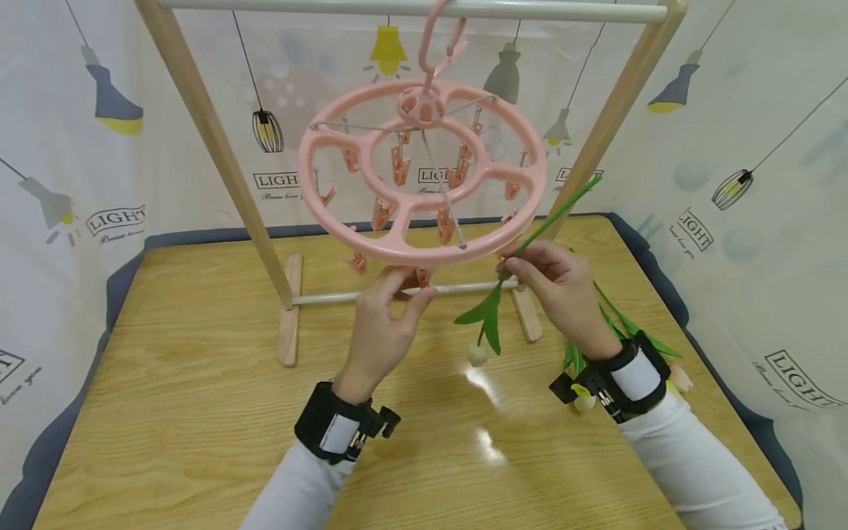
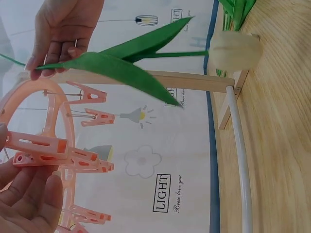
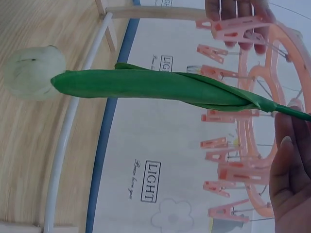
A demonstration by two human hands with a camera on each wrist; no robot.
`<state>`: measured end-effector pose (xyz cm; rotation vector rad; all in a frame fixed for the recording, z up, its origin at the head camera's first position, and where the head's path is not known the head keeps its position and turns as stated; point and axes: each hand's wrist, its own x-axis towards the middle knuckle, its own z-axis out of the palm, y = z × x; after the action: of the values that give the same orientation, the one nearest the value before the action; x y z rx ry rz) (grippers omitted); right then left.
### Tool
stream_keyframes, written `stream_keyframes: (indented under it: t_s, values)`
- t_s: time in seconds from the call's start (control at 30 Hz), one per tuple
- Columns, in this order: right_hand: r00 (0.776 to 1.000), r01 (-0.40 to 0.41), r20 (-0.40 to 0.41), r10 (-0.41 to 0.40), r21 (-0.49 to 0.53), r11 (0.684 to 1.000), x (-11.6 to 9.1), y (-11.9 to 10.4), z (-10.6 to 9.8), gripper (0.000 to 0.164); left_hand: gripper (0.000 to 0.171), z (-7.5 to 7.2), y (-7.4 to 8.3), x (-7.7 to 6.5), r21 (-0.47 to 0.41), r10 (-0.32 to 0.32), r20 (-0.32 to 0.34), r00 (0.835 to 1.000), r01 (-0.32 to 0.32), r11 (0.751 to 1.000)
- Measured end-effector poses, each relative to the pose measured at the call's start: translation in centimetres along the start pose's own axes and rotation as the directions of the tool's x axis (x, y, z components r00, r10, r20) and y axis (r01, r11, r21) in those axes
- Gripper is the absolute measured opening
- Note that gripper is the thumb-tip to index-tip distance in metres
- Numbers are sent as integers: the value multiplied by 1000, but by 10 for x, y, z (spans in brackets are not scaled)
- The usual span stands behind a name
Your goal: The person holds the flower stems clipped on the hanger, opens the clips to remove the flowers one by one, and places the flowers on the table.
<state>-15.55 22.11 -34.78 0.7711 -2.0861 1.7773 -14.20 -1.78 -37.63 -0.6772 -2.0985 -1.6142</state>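
A pink round clip hanger (image 1: 424,258) hangs by its hook from a rack's top bar, with several pink clothespins below the ring. My left hand (image 1: 387,324) is at the ring's front edge and pinches one clothespin (image 2: 36,145) between thumb and fingers. To the right, my right hand (image 1: 556,287) pinches the green stem of an artificial tulip (image 3: 146,85). Its pale white bloom (image 2: 235,51) points down, and the bare stem end slants up to the right. The tulip is apart from the clothespin in my left hand. Whether that clothespin's jaws are spread, I cannot tell.
More artificial tulips (image 1: 616,324) lie on the table at the right, partly behind my right wrist. The rack has wooden posts (image 1: 218,147), a white top bar (image 1: 556,10) and a low white crossbar (image 1: 331,298). Printed cloth (image 1: 59,309) surrounds the wooden table (image 1: 199,412).
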Motion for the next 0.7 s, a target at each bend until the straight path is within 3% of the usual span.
stream_keyframes:
  t_s: [0.3,0.7]
  values:
    - [998,0,-55,-1,-22,1000,1,1,-16,23,19,-1,2,0,5,-21,-5,1000,21,1000]
    - [993,7,-113,-36,-241,970,5,8,-57,15,20,-1,0,0,3,-25,-11,1000,25,1000]
